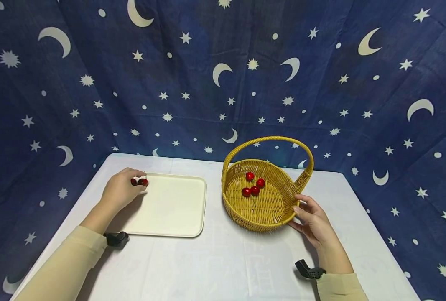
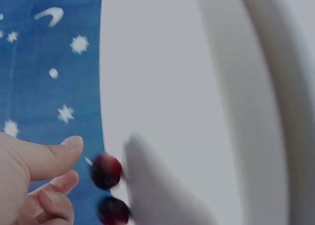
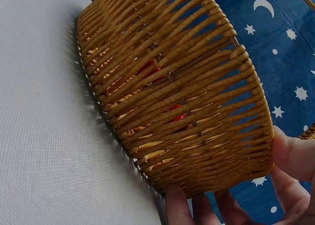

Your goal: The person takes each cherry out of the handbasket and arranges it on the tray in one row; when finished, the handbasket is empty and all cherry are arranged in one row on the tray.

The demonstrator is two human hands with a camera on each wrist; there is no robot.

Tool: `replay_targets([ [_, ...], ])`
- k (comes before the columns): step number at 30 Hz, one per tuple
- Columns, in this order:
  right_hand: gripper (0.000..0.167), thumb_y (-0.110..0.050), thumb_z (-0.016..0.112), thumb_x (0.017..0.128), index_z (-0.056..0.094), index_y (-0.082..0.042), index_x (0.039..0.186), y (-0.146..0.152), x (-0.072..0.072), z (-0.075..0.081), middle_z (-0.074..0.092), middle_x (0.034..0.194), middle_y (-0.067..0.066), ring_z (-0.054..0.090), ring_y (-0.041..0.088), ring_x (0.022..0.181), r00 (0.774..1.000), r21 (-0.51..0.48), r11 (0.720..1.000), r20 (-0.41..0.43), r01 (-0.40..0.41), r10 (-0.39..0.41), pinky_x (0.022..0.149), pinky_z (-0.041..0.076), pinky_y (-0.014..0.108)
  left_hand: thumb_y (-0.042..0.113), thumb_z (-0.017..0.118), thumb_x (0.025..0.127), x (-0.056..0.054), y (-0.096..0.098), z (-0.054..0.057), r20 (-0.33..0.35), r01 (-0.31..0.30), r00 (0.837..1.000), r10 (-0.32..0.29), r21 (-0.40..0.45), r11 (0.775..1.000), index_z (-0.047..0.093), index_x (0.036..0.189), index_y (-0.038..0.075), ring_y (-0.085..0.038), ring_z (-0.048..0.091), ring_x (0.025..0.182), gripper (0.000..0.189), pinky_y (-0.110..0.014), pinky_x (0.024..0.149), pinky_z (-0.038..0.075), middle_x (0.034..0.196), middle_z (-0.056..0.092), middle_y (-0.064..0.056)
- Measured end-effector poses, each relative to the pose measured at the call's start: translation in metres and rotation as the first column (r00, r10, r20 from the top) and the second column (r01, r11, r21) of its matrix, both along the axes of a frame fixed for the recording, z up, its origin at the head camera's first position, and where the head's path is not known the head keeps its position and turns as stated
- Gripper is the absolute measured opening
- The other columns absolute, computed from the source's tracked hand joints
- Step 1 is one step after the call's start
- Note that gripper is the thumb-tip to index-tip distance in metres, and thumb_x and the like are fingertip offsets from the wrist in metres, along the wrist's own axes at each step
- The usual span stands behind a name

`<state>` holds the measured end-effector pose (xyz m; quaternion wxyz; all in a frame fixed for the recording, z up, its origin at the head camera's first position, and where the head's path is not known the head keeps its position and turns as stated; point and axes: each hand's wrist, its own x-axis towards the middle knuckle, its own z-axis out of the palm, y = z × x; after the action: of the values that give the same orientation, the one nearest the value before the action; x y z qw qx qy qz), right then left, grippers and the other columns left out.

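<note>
My left hand [image 1: 122, 188] is over the left end of a cream rectangular tray [image 1: 174, 205]. It pinches a pair of dark red cherries [image 1: 143, 182] near the fingertips. In the left wrist view the cherries [image 2: 106, 171] hang blurred beside the thumb, a short pale stem showing at the upper one. On the right, my right hand [image 1: 314, 219] grips the rim of a yellow-brown wicker basket [image 1: 258, 226], thumb on the rim and fingers against the outer wall. Several red cherries [image 1: 255, 191] lie on the basket's floor; through the weave only bits of red show in the right wrist view.
A white cloth [image 1: 223, 267] covers the table. The basket's tall arched handle [image 1: 269, 139] rises above its rim. Behind the table hangs a blue curtain [image 1: 192, 75] with moons and stars. Each wrist wears a black camera mount [image 1: 308, 271].
</note>
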<state>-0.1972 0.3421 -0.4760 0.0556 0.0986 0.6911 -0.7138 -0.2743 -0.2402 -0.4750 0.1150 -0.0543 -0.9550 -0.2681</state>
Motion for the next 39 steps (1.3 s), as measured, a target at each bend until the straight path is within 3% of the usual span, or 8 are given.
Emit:
replay_targets([
  [6,0.043,-0.013,0.063,0.109,0.053,-0.024,0.149,0.003,-0.001,0.001,0.041,0.148,0.009,0.066,0.017,0.12,1.0,-0.001,1.0,0.005,0.001,-0.001,0.093,0.064,0.041,0.012,0.085,0.09,0.01,0.034,0.018,-0.021,0.096,0.995,-0.095,0.057,0.994,0.077,0.128,0.012,-0.028,0.062,0.086,0.04,-0.045,0.076,0.051,0.12,0.075,-0.012],
  [11,0.042,-0.012,0.062,0.109,0.054,-0.024,0.148,0.005,-0.001,0.0,0.042,0.145,0.007,0.067,0.017,0.12,1.0,-0.006,1.0,-0.001,0.002,-0.002,0.093,0.064,0.041,0.013,0.09,0.086,0.02,0.078,0.029,-0.022,0.21,0.978,-0.209,0.157,0.965,0.079,0.125,0.018,-0.015,0.054,0.069,0.041,-0.03,0.061,0.045,0.121,0.078,-0.002],
  [17,0.042,-0.01,0.061,0.109,0.054,-0.023,0.148,0.005,-0.003,-0.002,0.045,0.14,0.005,0.067,0.017,0.121,1.0,-0.014,1.0,-0.002,0.004,-0.004,0.092,0.064,0.042,0.014,0.091,0.086,0.036,0.135,0.039,-0.012,0.363,0.928,-0.371,0.242,0.9,0.079,0.124,0.021,-0.011,0.055,0.068,0.041,-0.028,0.062,0.048,0.118,0.079,0.0],
  [21,0.043,-0.009,0.061,0.109,0.053,-0.022,0.149,0.003,-0.004,-0.001,0.046,0.14,0.005,0.066,0.018,0.121,1.0,-0.008,1.0,-0.004,0.005,-0.005,0.092,0.065,0.042,0.013,0.09,0.087,0.041,0.169,0.047,0.011,0.43,0.891,-0.454,0.301,0.851,0.078,0.125,0.023,-0.01,0.055,0.07,0.041,-0.027,0.063,0.049,0.118,0.079,0.002],
  [26,0.044,-0.009,0.061,0.109,0.052,-0.021,0.15,0.002,-0.006,0.001,0.045,0.141,0.006,0.066,0.018,0.12,1.0,-0.002,1.0,-0.01,0.003,-0.003,0.092,0.064,0.042,0.012,0.088,0.089,0.038,0.206,0.058,-0.011,0.495,0.854,-0.519,0.322,0.807,0.077,0.128,0.022,-0.014,0.058,0.071,0.041,-0.03,0.065,0.051,0.116,0.08,0.003],
  [30,0.043,-0.01,0.061,0.109,0.052,-0.022,0.15,0.002,-0.006,0.002,0.044,0.144,0.007,0.066,0.018,0.12,1.0,0.003,1.0,-0.003,0.001,-0.001,0.092,0.064,0.041,0.011,0.086,0.091,0.03,0.232,0.064,0.01,0.527,0.827,-0.562,0.333,0.782,0.074,0.132,0.017,-0.022,0.072,0.099,0.043,-0.039,0.091,0.058,0.121,0.079,0.001],
  [33,0.043,-0.012,0.061,0.109,0.051,-0.024,0.15,0.003,-0.005,0.001,0.043,0.145,0.007,0.065,0.018,0.121,1.0,0.004,1.0,0.007,-0.006,0.006,0.094,0.064,0.041,0.014,0.087,0.091,0.021,0.25,0.063,0.071,0.538,0.808,-0.584,0.312,0.783,0.073,0.134,0.016,-0.025,0.069,0.124,0.045,-0.044,0.108,0.054,0.126,0.077,-0.002],
  [39,0.044,-0.012,0.063,0.109,0.052,-0.023,0.149,0.001,-0.001,-0.002,0.045,0.144,0.007,0.064,0.018,0.121,1.0,-0.005,1.0,0.008,-0.003,0.003,0.096,0.064,0.046,0.014,0.088,0.09,0.005,0.278,0.051,0.169,0.578,0.773,-0.612,0.211,0.788,0.071,0.138,0.013,-0.028,0.068,0.127,0.051,-0.04,0.108,0.055,0.13,0.074,-0.008],
])
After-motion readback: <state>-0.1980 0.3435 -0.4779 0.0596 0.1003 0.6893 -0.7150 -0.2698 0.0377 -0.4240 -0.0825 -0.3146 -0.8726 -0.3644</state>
